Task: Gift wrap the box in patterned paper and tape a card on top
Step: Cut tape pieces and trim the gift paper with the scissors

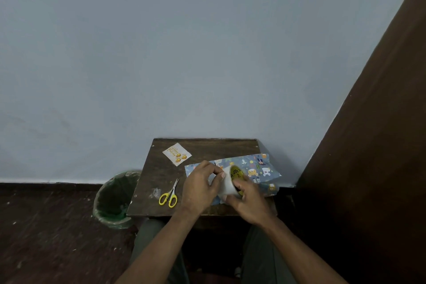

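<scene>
Both my hands on one roll of tape above the wrapped box.

My right hand (247,200) grips the tape roll (230,182), fingers curled through its core; my left hand (200,185) pinches at its edge. One box in blue animal-print paper (260,168) lies on the small wooden table (159,180), with one card (177,154) and one pair of yellow-handled scissors (169,195). One green-lined bin (114,196) stands left; I can't tell its contents.

A plain room in a home: a small dark wooden table (161,175) stands against a bare pale blue wall (184,53). Left of the table, a lined bin (113,198) sits on dark floor (46,226).
</scene>
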